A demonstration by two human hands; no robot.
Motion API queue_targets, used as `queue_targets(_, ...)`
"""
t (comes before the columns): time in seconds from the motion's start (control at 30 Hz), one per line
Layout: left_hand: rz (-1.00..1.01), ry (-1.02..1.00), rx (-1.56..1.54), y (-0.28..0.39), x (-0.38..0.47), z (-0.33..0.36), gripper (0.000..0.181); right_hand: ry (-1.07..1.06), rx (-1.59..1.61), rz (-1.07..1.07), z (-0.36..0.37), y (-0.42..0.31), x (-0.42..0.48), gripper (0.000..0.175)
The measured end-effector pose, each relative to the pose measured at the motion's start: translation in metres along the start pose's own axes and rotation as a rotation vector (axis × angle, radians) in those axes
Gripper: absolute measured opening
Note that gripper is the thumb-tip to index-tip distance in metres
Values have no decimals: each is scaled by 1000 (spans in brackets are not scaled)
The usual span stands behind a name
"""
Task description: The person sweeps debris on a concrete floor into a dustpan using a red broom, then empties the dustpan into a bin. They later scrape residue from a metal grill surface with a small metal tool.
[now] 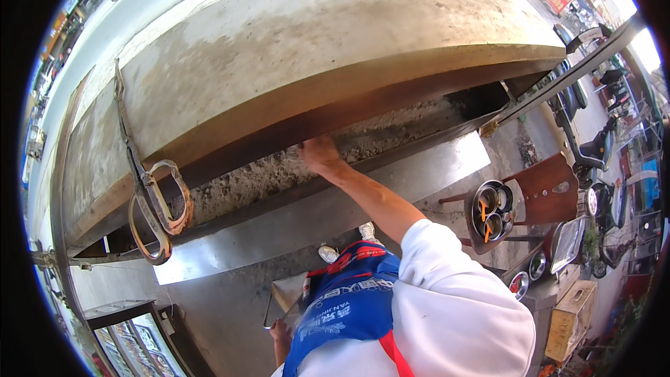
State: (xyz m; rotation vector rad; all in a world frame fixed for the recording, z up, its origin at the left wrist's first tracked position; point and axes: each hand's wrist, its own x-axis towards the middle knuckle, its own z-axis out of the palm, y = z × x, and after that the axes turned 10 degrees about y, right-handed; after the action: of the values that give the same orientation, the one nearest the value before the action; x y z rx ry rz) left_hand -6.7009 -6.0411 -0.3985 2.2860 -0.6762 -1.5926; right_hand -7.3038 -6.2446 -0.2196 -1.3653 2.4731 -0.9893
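Observation:
My right hand reaches into a long metal trough that holds grey ash and crumbly lumps. Its fingers are partly hidden below the edge of a large stained hood, so what they touch cannot be told. Low beside my blue apron, my left hand is closed around the thin metal handle of a pan-like tool, partly hidden by the apron. Long metal tongs with loop handles hang at the left, in front of the hood's edge.
A wooden chair at the right bears metal bowls with orange-handled utensils. Beyond it are a metal tray and a wooden box. A glass-fronted cabinet stands lower left. A slanting pole crosses the upper right.

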Motion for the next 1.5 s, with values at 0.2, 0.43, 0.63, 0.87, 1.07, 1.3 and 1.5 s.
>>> queue_targets(0.2, -243, -479, -462, -12, 15, -11, 19, 271, 16, -194, 25, -23, 11, 55)
queue_targets(0.43, -88, -30, -213, -18, 3, -9, 18, 193, 1319, 486, -141, 205, 5, 19)
queue_targets(0.63, -33, -22, -160, -22, 2, -7, 22, 307, -546, 455, -214, 253, -23, 41)
queue_targets(0.87, -158, -245, -348, -15, 30, -5, 28, 74, -465, 221, -134, 153, -20, 31)
queue_targets(1.07, 206, -129, -106, -22, 37, 6, 32, -64, -601, 105, -117, 118, -34, 25)
queue_targets(1.3, -103, -65, -110, -18, 34, -2, 28, -121, -514, 82, -115, 104, -31, 27)
queue_targets(1.5, -32, 67, -54, -8, 22, -1, 27, -87, -367, -38, -75, 49, -30, 23)
